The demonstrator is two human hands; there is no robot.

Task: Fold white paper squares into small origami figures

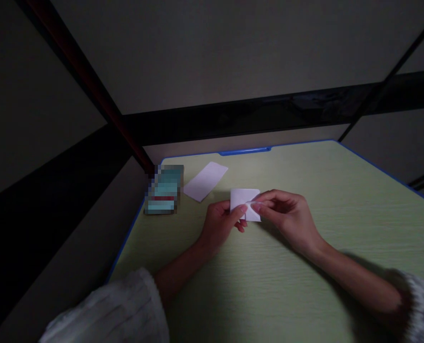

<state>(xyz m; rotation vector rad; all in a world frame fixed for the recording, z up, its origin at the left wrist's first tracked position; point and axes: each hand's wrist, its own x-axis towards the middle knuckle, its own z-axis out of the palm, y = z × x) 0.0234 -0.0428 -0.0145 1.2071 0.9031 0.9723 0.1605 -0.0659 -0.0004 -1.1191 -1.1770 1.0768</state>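
A small folded piece of white paper [239,196] is held up between both hands, just above the table. My left hand [219,223] grips its left and lower side, the thumb pressed on the front and the other fingers behind. On the right side, my right hand [290,214] pinches a flap of the paper between thumb and index finger, near the left thumb tip. Creases and an overlapping fold show on the front of the paper. Its back and most of the left fingers are hidden.
Beyond the hands, a flat white paper strip [206,181] lies on the pale green table [333,190]. Left of it is a pixelated, phone-like rectangle [165,188]. The table has a blue edge with a blue handle-like bar [245,151] at the back, close to a panelled surface [233,57].
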